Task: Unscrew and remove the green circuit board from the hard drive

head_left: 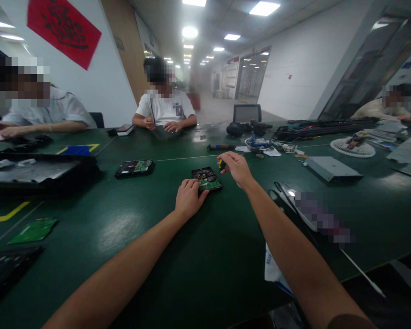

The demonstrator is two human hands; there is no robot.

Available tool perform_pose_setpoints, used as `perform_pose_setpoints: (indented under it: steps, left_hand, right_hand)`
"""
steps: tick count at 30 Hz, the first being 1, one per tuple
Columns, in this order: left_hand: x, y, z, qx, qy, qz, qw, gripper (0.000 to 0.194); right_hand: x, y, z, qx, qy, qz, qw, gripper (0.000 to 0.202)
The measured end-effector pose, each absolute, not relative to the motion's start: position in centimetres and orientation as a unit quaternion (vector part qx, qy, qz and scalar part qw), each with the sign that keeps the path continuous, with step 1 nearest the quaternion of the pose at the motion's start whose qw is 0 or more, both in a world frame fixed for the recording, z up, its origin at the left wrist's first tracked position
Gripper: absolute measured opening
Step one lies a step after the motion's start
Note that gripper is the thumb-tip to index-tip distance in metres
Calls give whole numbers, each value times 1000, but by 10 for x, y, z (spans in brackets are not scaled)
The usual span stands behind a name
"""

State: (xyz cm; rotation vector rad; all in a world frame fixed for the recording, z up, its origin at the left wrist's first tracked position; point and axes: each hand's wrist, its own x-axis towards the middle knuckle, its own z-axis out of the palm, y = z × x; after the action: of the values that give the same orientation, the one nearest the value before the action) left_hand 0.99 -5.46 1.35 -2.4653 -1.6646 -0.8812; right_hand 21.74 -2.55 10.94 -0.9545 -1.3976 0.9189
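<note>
A hard drive (205, 174) lies on the green table in front of me, its green circuit board side facing up. My left hand (189, 197) grips the drive's near left corner, with the fingers over its left edge and the thumb along the near edge. At its right edge, my right hand (235, 168) pinches a small screwdriver (222, 165) with a yellow and black handle, held roughly upright. Whether the screwdriver's tip touches the drive I cannot tell.
Another hard drive (134, 168) lies to the left, beyond a loose green circuit board (33, 230). A large black tray (37, 171) stands at far left. On the right are a grey metal box (333, 169) and a white round grille (339, 148). Several people sit around the table.
</note>
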Motion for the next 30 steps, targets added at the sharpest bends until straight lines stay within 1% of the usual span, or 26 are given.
perform_pose_setpoints:
  steps: [5, 7, 11, 13, 19, 22, 30]
  left_hand:
    - [10, -55, 14, -796, -536, -282, 18, 41]
    - [10, -55, 15, -796, -532, -286, 20, 41]
    - [10, -55, 15, -797, -530, -287, 24, 41]
    - [10, -55, 15, -797, -530, -288, 22, 42]
    - [10, -55, 16, -798, -532, -283, 20, 40]
    - [9, -56, 16, -799, -529, -285, 23, 41]
    - [9, -54, 13, -799, -525, -291, 33, 40]
  right_hand:
    - [217, -27, 111, -383, -571, 455, 566, 29]
    - [218, -27, 111, -389, -581, 441, 563, 27]
    - [218, -26, 111, -414, -618, 372, 556, 24]
    - [218, -26, 111, -421, -618, 366, 554, 24]
    - [215, -27, 109, -398, -576, 443, 560, 32]
    - [217, -26, 109, -381, -566, 464, 565, 30]
    - [218, -25, 109, -414, -593, 407, 558, 21]
